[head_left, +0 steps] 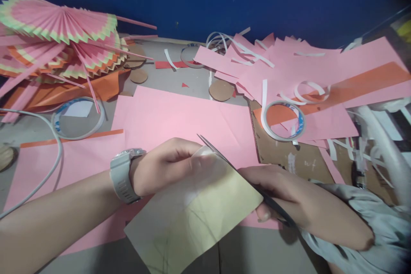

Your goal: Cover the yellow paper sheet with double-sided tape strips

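My left hand (171, 165), with a grey watch at the wrist, pinches the upper edge of a pale yellow sheet of paper (205, 214) with faint lines drawn on it. My right hand (272, 190) grips a pair of scissors (276, 207) with dark handles. Their blades lie along the sheet's upper right edge, tips pointing up and left close to my left fingers. Part of the handles is hidden by my right hand. Beneath both hands a large pink paper sheet (180, 113) lies on the table.
Folded pink, green and orange paper fans (64, 30) are piled at the back left. A tape roll (102, 115) lies before them, another tape roll (302, 122) at right on cardboard (289, 162). Stacked pink sheets (314, 64) and white strips fill the back right. A white cable (59, 154) curves at left.
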Demonstrator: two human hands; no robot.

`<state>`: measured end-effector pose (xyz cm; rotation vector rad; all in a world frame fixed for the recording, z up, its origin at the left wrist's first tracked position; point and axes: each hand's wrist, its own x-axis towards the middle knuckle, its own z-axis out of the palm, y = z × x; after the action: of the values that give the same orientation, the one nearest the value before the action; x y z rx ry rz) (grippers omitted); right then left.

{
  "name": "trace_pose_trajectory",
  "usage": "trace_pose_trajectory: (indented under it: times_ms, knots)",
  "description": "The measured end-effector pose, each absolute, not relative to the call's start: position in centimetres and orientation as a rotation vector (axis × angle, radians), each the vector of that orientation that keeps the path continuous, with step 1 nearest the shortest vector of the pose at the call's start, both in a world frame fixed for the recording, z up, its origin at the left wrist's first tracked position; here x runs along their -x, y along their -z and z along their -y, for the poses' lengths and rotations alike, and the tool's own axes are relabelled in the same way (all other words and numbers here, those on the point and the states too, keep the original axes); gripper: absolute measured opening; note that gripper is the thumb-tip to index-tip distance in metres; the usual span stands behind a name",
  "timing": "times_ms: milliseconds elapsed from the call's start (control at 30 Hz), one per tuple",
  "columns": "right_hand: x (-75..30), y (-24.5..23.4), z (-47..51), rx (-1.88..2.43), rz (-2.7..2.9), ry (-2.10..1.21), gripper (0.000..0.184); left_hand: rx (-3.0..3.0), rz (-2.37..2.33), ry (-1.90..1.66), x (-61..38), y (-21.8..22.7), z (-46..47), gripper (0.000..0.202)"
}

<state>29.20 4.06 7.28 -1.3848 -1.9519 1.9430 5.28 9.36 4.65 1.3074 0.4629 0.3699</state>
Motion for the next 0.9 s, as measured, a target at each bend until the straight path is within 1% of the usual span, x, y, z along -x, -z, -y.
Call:
trace_pose_trajectory:
  times_ms: [133, 433, 567, 733, 900]
  knots:
    - [-29.4, -6.9, -3.8, 1.398, 1.960, -1.923, 0.028, -1.319, -0.455, -0.378, -5.3, -4.5, -9.4, 0.034]
    - [-29.2, -7.8, -4.1, 1.435, 2.076, -1.864, 0.017, -1.358, -0.437, -0.380, -5.4, -4.6, -9.4, 0.035]
    - [-29.3, -7.7, -4.1, 1.420, 2.058, -1.888, 0.010, -1.349, -0.438, -0.364, -5.4, -4.7, -9.4, 0.036]
    - [-29.3, -8.0, -4.2, 1.391, 1.984, -1.883, 0.012, -1.353, -0.454, -0.356, -5.3, -4.6, -9.5, 0.036]
    - [-29.4, -8.2, -4.1, 1.417, 1.868, -1.921, 0.012, -1.389, -0.453, -0.345, -5.2, -4.8, -9.5, 0.032]
